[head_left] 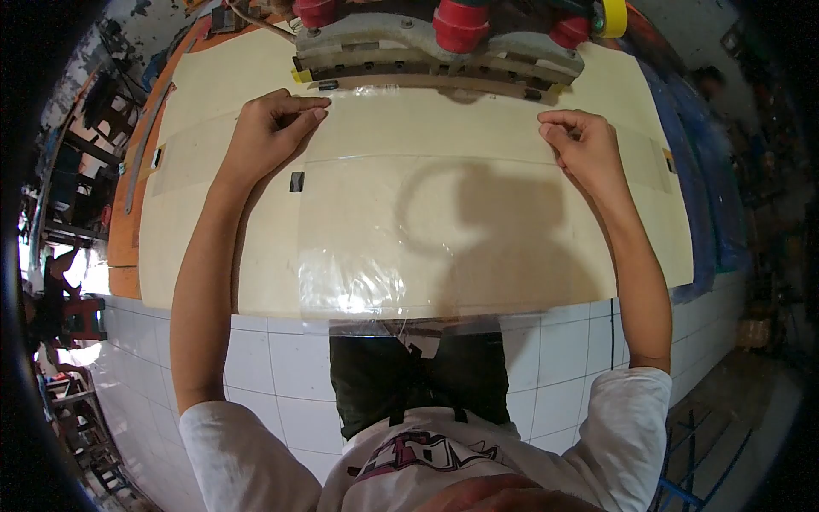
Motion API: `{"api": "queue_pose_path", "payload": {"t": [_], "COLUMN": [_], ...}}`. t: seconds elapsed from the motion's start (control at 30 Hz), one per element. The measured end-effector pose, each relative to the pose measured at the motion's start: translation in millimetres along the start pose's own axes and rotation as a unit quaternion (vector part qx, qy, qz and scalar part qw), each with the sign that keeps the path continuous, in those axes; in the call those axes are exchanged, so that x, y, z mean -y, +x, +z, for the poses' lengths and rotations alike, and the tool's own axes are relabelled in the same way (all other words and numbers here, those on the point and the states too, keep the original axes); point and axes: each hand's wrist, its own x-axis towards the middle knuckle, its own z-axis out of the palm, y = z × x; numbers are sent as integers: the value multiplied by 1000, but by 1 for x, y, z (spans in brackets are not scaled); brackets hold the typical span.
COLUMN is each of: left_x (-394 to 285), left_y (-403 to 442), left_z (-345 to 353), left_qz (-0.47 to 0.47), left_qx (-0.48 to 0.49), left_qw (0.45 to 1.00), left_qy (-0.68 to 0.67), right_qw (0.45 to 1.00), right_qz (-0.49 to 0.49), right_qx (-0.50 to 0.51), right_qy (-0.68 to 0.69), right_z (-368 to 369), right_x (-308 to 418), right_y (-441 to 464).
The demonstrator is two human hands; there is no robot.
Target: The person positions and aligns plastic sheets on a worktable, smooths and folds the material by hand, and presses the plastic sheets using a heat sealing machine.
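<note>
A clear plastic sheet (358, 247) lies over the cream-coloured board (213, 256), wrinkled and shiny toward its near end, which hangs past the board's front edge. A crease or edge runs across its upper part. At its far left corner, my left hand (271, 128) is closed, thumb and forefinger pinched at the sheet's side. My right hand (584, 141) is likewise closed in a pinch at the far right side; the film between its fingers is hard to see. Just beyond both hands is a grey metal machine head (435, 60) with a long bar beneath it.
Red fittings (461, 24) and a yellow round part (614, 17) sit on the machine. A small black piece (297, 182) is on the board left of the sheet. A metal strip (145, 145) lies along the left table edge; blue sheeting (691, 171) covers the right.
</note>
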Motion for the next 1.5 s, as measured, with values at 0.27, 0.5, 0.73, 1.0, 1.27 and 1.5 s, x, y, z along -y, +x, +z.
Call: {"api": "queue_pose_path", "payload": {"t": [0.27,0.5,0.73,1.0,1.27,1.5], "left_x": [-4,2,8,-5,-6,-13], "left_y": [-1,0,-4,-6,-5,-4], "left_z": [-1,-5,-9,-8,-4,-4], "left_qz": [-10,-25,-13,71,33,16], "left_qx": [0,6,-5,-16,7,13], "left_qw": [1000,998,998,994,997,997], "left_qy": [-13,-54,-66,78,63,81], "right_qw": [1000,999,996,994,993,966], "right_qz": [-12,30,-88,-98,-85,-103], "right_qx": [-1,8,-14,-21,-9,-18], "right_qy": [-21,-19,-12,-52,-85,-238], "right_z": [-4,-6,0,-5,-7,-14], "right_x": [9,13,-3,8,15,20], "right_y": [-4,-5,-1,-8,-14,-23]}}
